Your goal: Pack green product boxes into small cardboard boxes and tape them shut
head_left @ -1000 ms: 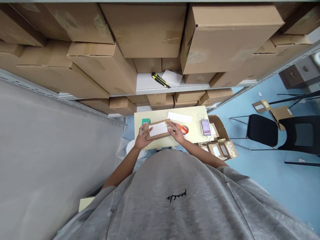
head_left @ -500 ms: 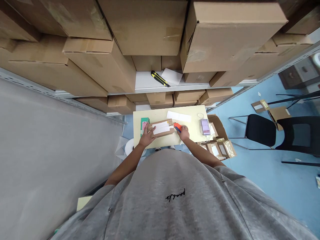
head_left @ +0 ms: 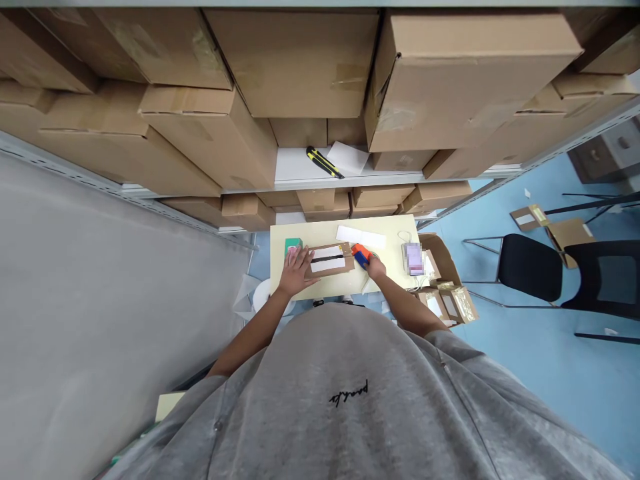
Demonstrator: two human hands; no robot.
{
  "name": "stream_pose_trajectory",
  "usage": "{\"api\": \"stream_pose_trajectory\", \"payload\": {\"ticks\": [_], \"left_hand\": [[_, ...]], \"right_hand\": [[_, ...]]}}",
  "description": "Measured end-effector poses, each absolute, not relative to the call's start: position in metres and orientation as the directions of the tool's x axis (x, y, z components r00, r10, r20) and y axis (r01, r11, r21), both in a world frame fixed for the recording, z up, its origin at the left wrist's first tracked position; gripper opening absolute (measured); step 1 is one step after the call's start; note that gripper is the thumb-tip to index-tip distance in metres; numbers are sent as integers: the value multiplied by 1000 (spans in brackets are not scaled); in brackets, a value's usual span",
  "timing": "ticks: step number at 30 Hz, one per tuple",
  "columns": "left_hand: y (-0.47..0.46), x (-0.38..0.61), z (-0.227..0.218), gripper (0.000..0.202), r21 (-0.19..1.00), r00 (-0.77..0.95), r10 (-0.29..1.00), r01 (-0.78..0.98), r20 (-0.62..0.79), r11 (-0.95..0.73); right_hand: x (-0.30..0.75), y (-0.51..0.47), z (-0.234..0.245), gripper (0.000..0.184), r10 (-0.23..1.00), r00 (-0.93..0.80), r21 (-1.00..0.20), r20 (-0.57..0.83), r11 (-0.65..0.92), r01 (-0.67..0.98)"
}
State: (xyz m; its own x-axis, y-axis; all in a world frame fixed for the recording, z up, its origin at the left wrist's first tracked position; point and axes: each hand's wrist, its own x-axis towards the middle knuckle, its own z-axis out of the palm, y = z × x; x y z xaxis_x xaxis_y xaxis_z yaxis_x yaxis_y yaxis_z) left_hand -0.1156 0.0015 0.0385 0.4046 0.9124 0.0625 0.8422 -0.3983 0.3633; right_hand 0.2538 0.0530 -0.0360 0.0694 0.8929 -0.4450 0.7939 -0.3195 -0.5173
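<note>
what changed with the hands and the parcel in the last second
The cardboard parcel went from held in both hands to lying flat on the table, and a dark stripe now crosses its white label. The left hand moved to the parcel's left end, fingers spread. The right hand let go and gripped an orange-and-blue tool. The utility knife on the shelf and the white paper strip stayed put.

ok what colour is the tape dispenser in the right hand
The tape dispenser is orange and blue, head view.
</note>
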Motion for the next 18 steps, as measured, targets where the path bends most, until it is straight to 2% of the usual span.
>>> {"api": "stream_pose_trajectory", "payload": {"ticks": [2,5,12,18], "left_hand": [[4,-112,37,99,336,394,918,861,36,-383],[9,-107,33,102,329,377,926,876,-11,-353],[17,-109,26,105,440,447,883,828,-144,-347],[-10,-112,8,110,398,426,839,873,-339,-283]], "right_hand": [[259,55,-34,31,890,102,-507,-445,-344,790],[261,57,-34,30,878,132,-502,-461,-380,777],[253,53,-46,31,852,154,-549,-501,-450,704],[251,50,-51,35,823,172,-506,-541,-483,715]]}}
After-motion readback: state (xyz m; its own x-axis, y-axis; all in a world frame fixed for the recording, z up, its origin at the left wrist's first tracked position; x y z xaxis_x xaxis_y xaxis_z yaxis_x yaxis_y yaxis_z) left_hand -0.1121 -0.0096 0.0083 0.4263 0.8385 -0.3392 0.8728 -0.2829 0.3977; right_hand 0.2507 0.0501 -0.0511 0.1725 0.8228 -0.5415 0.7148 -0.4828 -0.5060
